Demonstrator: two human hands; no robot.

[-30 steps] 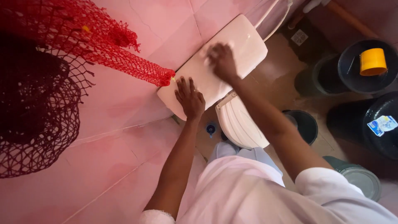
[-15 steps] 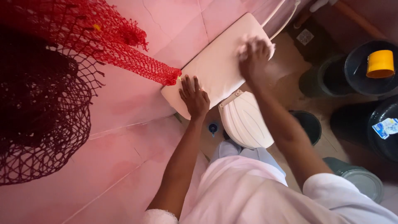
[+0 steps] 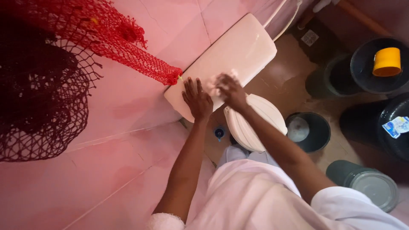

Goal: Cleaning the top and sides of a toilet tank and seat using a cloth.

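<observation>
the right hand has come back from the far end of the tank lid to its near edge, and now sits just beside the left hand. the view has shifted a little as well, so more of the dark bucket at 4 o'clock shows.

the left hand lies flat and open on the near corner of the lid, fingers spread toward 12 o'clock, pressing down. the right hand is curled over something pale and blurred, a cloth by the look of it, though i cannot tell for sure; it is closed loosely on it against the lid's front edge.

the lid runs from 7 to 1 o'clock along the pink tiled wall, above the closed toilet seat. it looks like glazed ceramic: stiff, heavy, smooth and probably slick where wet, and liable to chip or crack if knocked. it would be best held by both short ends, or steadied with a flat palm on top. the cloth is soft and light, bunching in the palm.

red netting hangs from 10 o'clock, its tip nearly touching the lid's corner. a yellow cup sits in a black bucket at 2 o'clock.
</observation>
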